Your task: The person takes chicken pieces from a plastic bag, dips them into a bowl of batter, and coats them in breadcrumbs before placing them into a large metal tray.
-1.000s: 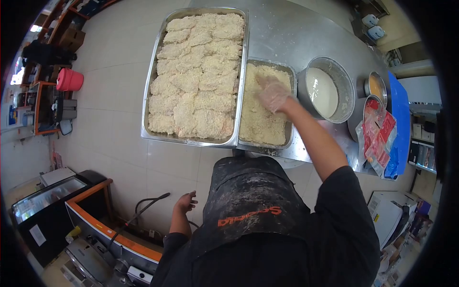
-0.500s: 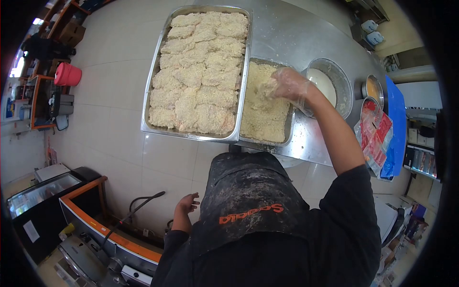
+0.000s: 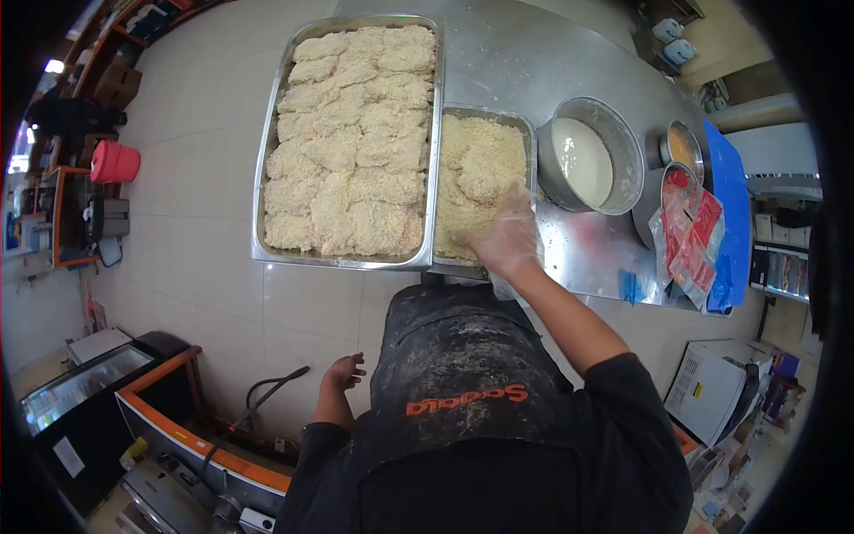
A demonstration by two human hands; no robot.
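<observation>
My right hand [image 3: 509, 236], in a clear plastic glove, is over the near part of a metal tray [image 3: 531, 147] of pale crumbs [image 3: 455, 200]. Its thumb and fingers are spread, the tips down at the crumbs. Just beyond the fingertips lies a crumb-coated piece [image 3: 491, 169], partly sunk in the crumbs. To the left, a larger metal tray [image 3: 342, 261] holds rows of crumb-coated pieces [image 3: 347, 142]. My bare left hand [image 3: 345, 370] hangs beside the apron [image 3: 463, 356], fingers loosely bent and apart, with nothing in it.
Right of the crumbs stands a metal pot [image 3: 633, 169] of white batter [image 3: 583, 165]. Farther right are a bowl of orange liquid [image 3: 683, 144], red plastic packaging [image 3: 692, 236] and a blue sheet [image 3: 731, 214]. The steel table [image 3: 516, 53] ends near my waist.
My right hand has moved down and toward me, from gripping crumbs at the tray's far right to spreading its fingers at the near part. The view has shifted slightly.
</observation>
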